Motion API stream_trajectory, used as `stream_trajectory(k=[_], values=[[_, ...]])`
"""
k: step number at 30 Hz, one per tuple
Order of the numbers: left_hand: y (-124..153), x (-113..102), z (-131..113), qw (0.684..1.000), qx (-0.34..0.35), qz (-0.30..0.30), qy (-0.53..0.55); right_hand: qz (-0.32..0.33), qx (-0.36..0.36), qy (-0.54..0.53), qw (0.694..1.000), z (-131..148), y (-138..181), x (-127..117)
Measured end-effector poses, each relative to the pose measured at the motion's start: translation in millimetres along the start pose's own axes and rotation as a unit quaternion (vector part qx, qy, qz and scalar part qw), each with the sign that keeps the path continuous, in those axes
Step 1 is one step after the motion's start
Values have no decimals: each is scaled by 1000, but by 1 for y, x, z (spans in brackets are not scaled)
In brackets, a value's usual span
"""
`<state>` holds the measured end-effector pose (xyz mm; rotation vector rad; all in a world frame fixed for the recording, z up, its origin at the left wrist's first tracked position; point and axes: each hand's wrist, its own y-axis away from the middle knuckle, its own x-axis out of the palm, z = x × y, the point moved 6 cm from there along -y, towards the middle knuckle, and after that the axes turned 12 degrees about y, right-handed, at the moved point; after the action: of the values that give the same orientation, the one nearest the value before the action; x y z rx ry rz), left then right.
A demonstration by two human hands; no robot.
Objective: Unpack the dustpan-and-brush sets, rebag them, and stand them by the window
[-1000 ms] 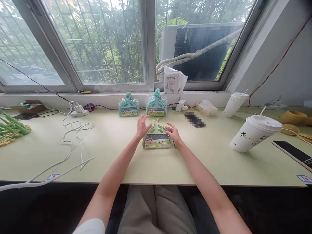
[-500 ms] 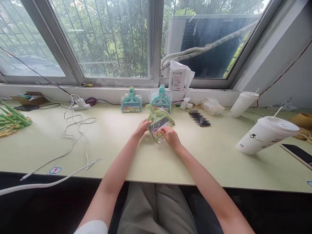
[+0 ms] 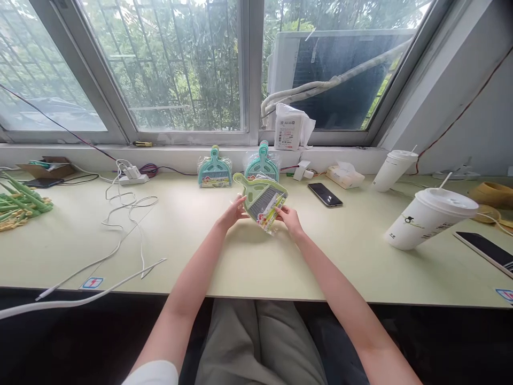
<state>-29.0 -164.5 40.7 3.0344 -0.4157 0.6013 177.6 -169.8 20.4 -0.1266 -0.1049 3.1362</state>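
A light green mini dustpan-and-brush set (image 3: 262, 199) in clear wrap is lifted off the pale green table (image 3: 248, 256) and tilted, its handle pointing up and left. My left hand (image 3: 236, 209) grips its left edge. My right hand (image 3: 289, 218) grips its lower right corner. Two teal sets of the same kind stand behind it near the window sill, one on the left (image 3: 215, 171) and one on the right (image 3: 262, 164), partly hidden by the held set.
White cables (image 3: 124, 214) and a charger (image 3: 132, 175) lie at the left, with green sticks (image 3: 20, 200) at the far left. A phone (image 3: 325, 194), a tissue pack (image 3: 344, 175), two lidded cups (image 3: 428, 218) (image 3: 391, 169) and a second phone (image 3: 487, 251) sit at the right.
The light green set lay flat on the table under my hands. Both hands picked it up and tilted it, raising it slightly further since half a second ago.
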Motion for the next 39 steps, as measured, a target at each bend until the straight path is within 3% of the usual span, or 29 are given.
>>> stream_trajectory(k=[3,5,10,14,17,20,23,28,36,39], values=[[1,2,5,996,-45,46,-61,-44,16,-20,999,-5,-4,-7],[-3,-1,7,994,-42,35,-95,-37,38,-18,998,-9,-7,-9],[-14,-29,5,987,-7,-129,-93,-15,41,-31,999,-5,-11,-15],[-3,-60,-22,972,56,-218,-65,-46,18,-38,998,2,-13,-35],[3,-57,-31,982,35,-154,-103,-31,5,-38,999,5,-14,-42],[3,-28,-18,984,-28,-25,-172,-27,12,-26,999,5,-12,-39],[-1,-10,-8,976,-15,2,-218,-26,18,-16,999,6,-9,-32],[-3,-20,-10,979,6,-43,-200,-11,-2,-20,1000,13,-6,-23],[-6,-31,-19,966,56,-144,-206,-75,-23,6,997,20,2,-8],[-5,-52,-26,943,92,-239,-212,-121,-37,4,992,21,4,-13]])
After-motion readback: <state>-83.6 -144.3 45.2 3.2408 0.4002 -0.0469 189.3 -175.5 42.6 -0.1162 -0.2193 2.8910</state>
